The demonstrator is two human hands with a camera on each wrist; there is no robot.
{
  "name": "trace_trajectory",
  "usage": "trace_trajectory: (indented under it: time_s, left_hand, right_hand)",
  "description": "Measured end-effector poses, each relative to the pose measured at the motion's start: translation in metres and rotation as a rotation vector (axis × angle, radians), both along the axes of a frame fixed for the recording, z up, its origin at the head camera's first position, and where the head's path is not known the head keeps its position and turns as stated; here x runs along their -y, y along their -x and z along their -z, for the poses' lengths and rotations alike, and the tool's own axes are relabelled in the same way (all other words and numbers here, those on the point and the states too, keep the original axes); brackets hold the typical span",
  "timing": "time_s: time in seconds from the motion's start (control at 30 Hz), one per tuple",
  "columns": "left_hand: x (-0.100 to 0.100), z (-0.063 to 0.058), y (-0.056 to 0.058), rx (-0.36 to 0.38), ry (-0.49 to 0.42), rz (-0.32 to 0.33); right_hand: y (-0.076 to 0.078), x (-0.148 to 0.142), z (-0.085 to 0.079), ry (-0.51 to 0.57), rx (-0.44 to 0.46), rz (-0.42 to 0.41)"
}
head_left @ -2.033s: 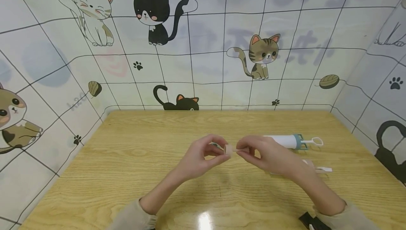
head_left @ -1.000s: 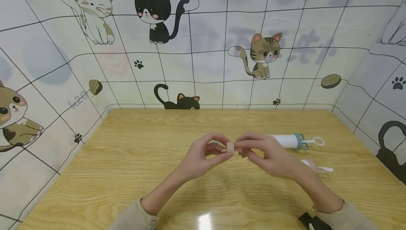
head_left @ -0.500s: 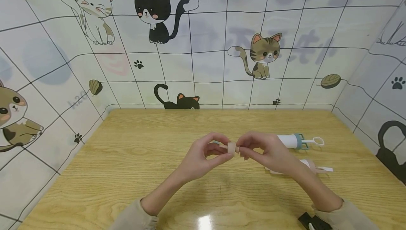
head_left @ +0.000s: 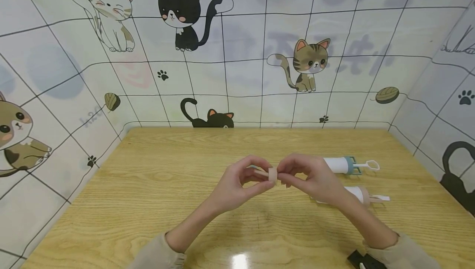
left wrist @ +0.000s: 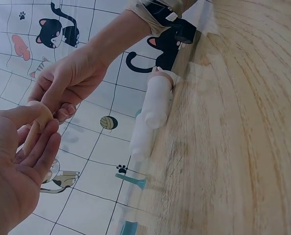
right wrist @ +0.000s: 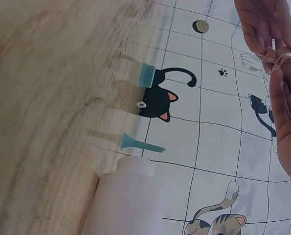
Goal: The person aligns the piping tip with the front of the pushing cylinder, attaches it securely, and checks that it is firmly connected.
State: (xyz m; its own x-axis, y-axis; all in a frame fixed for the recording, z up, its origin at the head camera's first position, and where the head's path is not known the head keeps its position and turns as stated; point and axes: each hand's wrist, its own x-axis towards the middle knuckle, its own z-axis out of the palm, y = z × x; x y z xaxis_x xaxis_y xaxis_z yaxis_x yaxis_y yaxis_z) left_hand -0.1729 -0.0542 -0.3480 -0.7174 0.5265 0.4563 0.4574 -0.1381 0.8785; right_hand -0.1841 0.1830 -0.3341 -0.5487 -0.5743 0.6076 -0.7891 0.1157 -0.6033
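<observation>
Left hand (head_left: 231, 187) pinches beige collar (head_left: 272, 174); right hand (head_left: 313, 179) pinches right end of beige nozzle (head_left: 261, 173), lying crosswise through collar, tip toward left palm.

I see a wooden tabletop (head_left: 167, 145), light yellow, grained, one bright patch of glare (head_left: 240, 260) at the bottom of my head view. I note a pale wall covering (head_left: 241, 75) behind it and along both sides: dark grid lines (head_left: 264, 36), printed cats (head_left: 179, 1), paw prints (head_left: 162, 75), yarn balls (head_left: 387, 95), faint bluish lettering (head_left: 365, 48).
</observation>
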Motion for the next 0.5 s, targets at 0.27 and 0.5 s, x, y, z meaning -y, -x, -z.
trace_trajectory:
  time_s: [0.27, 0.5]
  left_hand:
    - [-0.0010, 0.0010, -0.0001, 0.002, -0.008, 0.018]
    - [-0.0014, 0.0001, -0.0012, 0.000, -0.011, 0.018]
  right_hand:
    - [-0.0007, 0.0022, 0.0011, 0.008, -0.014, 0.033]
    - [-0.0027, 0.0047, 0.0014, 0.016, -0.029, 0.077]
